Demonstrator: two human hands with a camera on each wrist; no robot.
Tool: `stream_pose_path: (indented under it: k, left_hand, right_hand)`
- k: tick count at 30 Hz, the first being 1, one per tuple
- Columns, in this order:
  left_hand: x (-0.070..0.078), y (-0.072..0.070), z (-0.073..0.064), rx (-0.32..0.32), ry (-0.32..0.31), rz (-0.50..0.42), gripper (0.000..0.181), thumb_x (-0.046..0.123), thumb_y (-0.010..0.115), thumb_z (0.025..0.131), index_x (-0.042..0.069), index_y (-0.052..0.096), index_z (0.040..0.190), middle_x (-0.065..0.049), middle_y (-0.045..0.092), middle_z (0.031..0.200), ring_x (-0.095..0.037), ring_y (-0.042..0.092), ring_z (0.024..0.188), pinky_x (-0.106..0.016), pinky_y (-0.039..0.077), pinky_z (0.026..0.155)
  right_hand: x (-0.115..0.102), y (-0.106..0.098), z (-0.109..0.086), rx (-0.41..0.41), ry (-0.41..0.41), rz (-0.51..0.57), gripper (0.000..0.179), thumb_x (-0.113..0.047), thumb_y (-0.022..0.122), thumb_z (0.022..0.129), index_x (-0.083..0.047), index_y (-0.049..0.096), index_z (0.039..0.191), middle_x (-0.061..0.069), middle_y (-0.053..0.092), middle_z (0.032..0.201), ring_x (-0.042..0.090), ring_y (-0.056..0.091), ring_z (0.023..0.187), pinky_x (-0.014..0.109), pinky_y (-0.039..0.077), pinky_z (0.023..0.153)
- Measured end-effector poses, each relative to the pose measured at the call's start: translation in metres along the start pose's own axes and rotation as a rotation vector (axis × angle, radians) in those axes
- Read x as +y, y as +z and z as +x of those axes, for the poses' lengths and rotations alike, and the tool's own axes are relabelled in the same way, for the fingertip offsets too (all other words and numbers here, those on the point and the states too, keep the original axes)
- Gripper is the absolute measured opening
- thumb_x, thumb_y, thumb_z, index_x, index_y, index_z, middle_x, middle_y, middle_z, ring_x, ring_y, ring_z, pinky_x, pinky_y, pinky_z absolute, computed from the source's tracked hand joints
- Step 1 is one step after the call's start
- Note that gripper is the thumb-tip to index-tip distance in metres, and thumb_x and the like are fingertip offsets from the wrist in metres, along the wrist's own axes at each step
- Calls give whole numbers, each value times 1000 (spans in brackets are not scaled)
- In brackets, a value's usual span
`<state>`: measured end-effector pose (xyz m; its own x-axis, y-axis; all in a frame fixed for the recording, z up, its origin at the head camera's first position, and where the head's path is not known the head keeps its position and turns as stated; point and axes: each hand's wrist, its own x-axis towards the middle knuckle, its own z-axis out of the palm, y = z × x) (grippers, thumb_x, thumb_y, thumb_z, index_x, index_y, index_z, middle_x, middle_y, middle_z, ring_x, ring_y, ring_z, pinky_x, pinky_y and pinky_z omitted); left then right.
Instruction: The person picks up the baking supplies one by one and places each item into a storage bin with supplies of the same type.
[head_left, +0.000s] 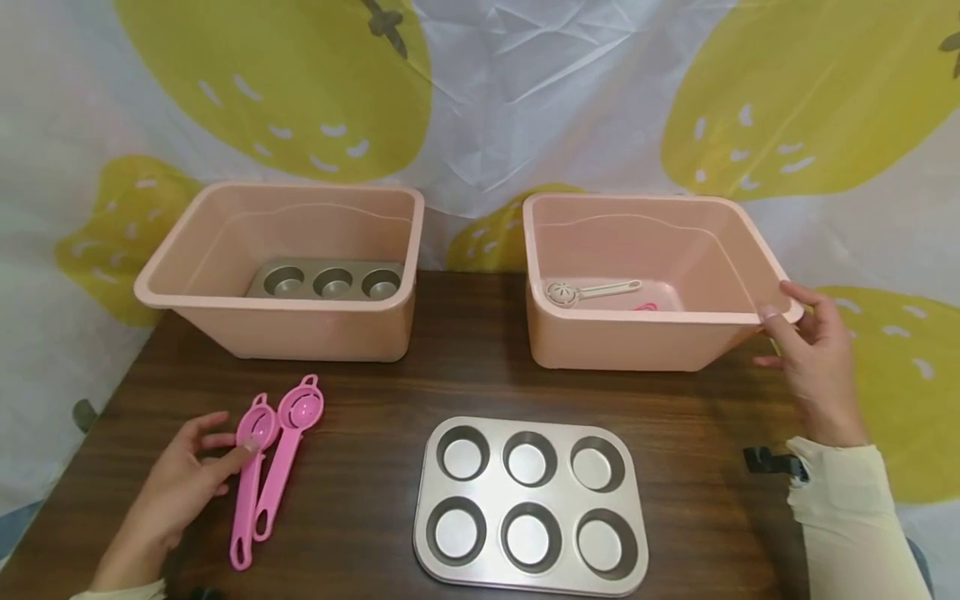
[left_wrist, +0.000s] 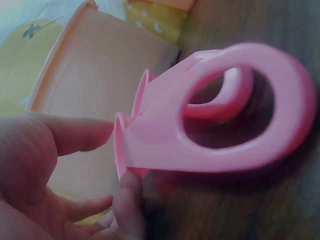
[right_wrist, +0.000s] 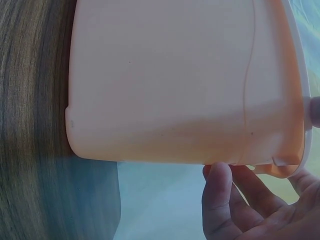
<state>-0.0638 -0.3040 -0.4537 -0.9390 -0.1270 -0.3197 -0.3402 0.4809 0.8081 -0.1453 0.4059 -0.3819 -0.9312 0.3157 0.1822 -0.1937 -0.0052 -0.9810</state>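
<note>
Two pink egg separators lie side by side on the left of the table. My left hand (head_left: 176, 483) pinches the cup end of the left egg separator (head_left: 247, 500), thumb at its rim; in the left wrist view, its looped handle end (left_wrist: 295, 95) points away. The other pink egg separator (head_left: 279, 479) slants beside it. At the right, my right hand (head_left: 821, 367) grips the front right rim corner of a pink plastic bin (head_left: 615, 340). An off-white egg separator (head_left: 611, 288) and a small pink piece (head_left: 645, 307), mostly hidden, lie inside that bin.
A second pink bin (head_left: 300, 329) stands at the back left, with a muffin pan (head_left: 310, 268) inside. Another six-cup muffin pan (head_left: 495, 493) lies at the front middle of the dark wooden table (head_left: 360, 500). A lemon-print cloth (head_left: 480, 100) hangs behind.
</note>
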Motion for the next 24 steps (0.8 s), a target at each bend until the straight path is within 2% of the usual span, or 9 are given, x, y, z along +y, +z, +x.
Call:
stream_pose_path:
  k: [3, 11, 17, 20, 24]
  left_hand:
    - [-1, 1, 1, -39, -12, -3, 88, 36, 71, 103, -4, 19, 163, -35, 49, 147, 2, 66, 85, -27, 61, 73]
    - [0, 6, 4, -65, -26, -94, 87, 25, 72, 103, -4, 17, 163, -36, 45, 147, -3, 70, 85, -28, 65, 76]
    - [-4, 7, 3, -84, 26, -162, 76, 9, 66, 103, -6, 20, 161, -31, 43, 140, -2, 69, 85, -31, 65, 75]
    - [-6, 7, 2, -68, 58, -167, 71, 7, 66, 103, -4, 26, 160, -22, 49, 132, -1, 70, 86, -31, 65, 73]
    - [-6, 7, 2, -47, 91, -186, 67, 7, 69, 102, -3, 32, 156, -3, 55, 118, -2, 71, 87, -33, 66, 73]
  right_hand:
    - [0, 0, 0, 8, 6, 1, 48, -4, 71, 99, -16, 58, 143, -3, 69, 110, 7, 68, 86, 23, 58, 48]
    - [1, 0, 0, 9, 10, 1, 47, -4, 71, 99, -16, 58, 143, -3, 70, 110, 6, 69, 85, 23, 58, 48]
    - [1, 0, 0, 3, 12, -16, 47, -6, 71, 100, -17, 57, 143, -4, 69, 111, 6, 69, 87, 23, 58, 48]
    - [1, 0, 0, 0, 12, -20, 47, -6, 71, 100, -17, 57, 143, -4, 69, 110, 6, 69, 87, 23, 58, 49]
    - [1, -1, 0, -4, 9, -18, 47, -6, 70, 100, -18, 56, 144, -3, 69, 113, 5, 70, 87, 23, 58, 49]
